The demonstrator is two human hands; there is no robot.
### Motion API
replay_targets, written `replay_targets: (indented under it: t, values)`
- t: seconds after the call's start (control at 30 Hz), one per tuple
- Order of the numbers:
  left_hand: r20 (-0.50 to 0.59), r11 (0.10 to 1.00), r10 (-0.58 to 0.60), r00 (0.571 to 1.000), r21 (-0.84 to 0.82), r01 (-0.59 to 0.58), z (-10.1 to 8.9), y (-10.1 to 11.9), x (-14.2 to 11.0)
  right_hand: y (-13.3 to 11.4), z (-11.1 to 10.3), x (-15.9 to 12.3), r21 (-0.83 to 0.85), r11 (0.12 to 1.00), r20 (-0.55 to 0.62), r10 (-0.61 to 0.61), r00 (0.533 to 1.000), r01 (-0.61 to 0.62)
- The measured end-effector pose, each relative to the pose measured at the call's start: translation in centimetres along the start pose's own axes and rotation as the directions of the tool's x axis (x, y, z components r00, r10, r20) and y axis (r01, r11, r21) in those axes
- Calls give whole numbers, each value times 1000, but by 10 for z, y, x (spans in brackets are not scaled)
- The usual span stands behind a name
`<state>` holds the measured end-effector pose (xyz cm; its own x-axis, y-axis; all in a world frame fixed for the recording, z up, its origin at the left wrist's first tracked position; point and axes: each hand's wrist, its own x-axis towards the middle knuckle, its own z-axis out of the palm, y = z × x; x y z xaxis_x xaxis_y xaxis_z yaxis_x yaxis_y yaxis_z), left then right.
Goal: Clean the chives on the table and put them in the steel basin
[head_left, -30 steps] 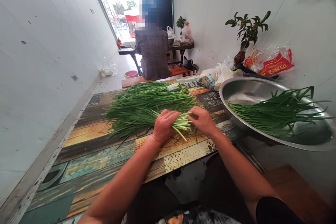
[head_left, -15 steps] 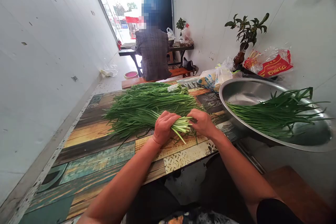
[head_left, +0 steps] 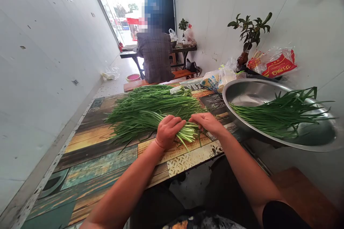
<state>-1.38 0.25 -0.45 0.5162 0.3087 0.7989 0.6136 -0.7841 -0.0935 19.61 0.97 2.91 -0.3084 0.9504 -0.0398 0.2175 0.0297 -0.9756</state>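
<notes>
My left hand (head_left: 170,131) is closed around a bunch of garlic chives (head_left: 187,133), just behind their pale stem ends. The leaves stretch away to the left over the table. At the cut ends is my right hand (head_left: 206,123), its fingers bent and pinched together against the stems. What those fingertips hold is hidden. Right behind both hands lies a large pile of garlic chives (head_left: 153,102), with a pale band (head_left: 176,89) around the stems at its far side.
On the right, a wide metal basin (head_left: 243,91) holds more chives (head_left: 279,114). Plastic bags (head_left: 219,78) and a potted plant (head_left: 248,35) stand behind it. The table (head_left: 99,164) has a wood-plank pattern. Farther back, a person (head_left: 154,55) sits at another table, facing away.
My right hand has shifted slightly left and its fingers now reach over the stem ends. The left hand keeps its hold on the bunch. The whole view has shifted a little.
</notes>
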Motion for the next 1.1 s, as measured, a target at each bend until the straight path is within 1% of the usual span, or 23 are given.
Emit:
replay_targets:
  t: [0.07,0.1,0.17,0.23,0.3,0.37,0.4,0.47,0.5,0.57,0.6,0.63,0.67,0.7,0.73,0.77,0.8,0.87,0.93,0.97,1.03,1.1]
  values:
    - [13,999,25,1000,25,-25,-1,1,0,-5,4,0,-13,999,84,34,996,-33]
    - [17,999,28,999,31,-28,-1,2,0,-7,5,0,-19,999,99,44,994,-42]
    - [27,999,25,999,40,-26,-1,3,-1,-8,6,0,-19,999,77,48,996,-46]
    - [34,998,24,999,51,-25,0,3,-1,-4,5,0,-10,1000,15,26,1000,-26]
    - [29,998,14,999,56,-15,0,3,-2,1,1,1,18,1000,-101,1,995,1]
    - [10,999,-8,1000,48,8,1,3,-1,7,-5,1,57,998,-235,1,972,12]
    - [0,999,-18,1000,46,18,1,3,-1,9,-8,1,64,998,-285,13,958,5]
    - [-3,998,-24,1000,59,24,1,3,0,11,-12,2,24,999,-327,32,945,-26]
    - [4,997,-20,1000,71,20,1,4,0,11,-12,2,-27,999,-334,16,942,-27]
    - [16,996,3,1000,94,-5,1,5,0,8,-11,3,-164,986,-325,-95,941,43]
    - [19,995,14,1000,99,-16,1,5,0,6,-8,4,-230,968,-291,-169,942,102]
    - [19,995,20,1000,100,-22,1,5,0,4,-5,5,-281,946,-224,-226,948,159]
    - [16,995,22,1000,98,-24,2,5,-1,2,-2,6,-306,931,-139,-252,958,201]
    - [17,995,20,1000,94,-21,2,5,-1,1,1,7,-304,927,-61,-248,967,219]
    - [16,996,12,1000,88,-14,2,5,-1,-1,5,7,-280,936,-9,-225,974,214]
    - [14,997,4,1000,81,-5,2,5,-2,-1,7,8,-237,952,12,-195,981,192]
    - [9,997,-1,1000,72,0,2,5,-2,-1,9,9,-175,971,6,-163,987,161]
    - [-11,998,-1,1000,58,2,2,5,-2,1,8,10,0,997,-65,-83,994,83]
    - [-30,999,1,1000,54,1,2,5,-2,4,2,12,196,981,-138,12,990,16]
    - [-35,999,-2,999,51,4,2,5,-2,6,-2,13,265,964,-173,49,984,-2]
    - [-37,999,-19,999,42,20,2,4,-2,6,-9,13,304,952,-209,102,973,-35]
    - [-33,999,-24,999,34,25,2,4,-2,4,-10,12,243,966,-162,136,977,-94]
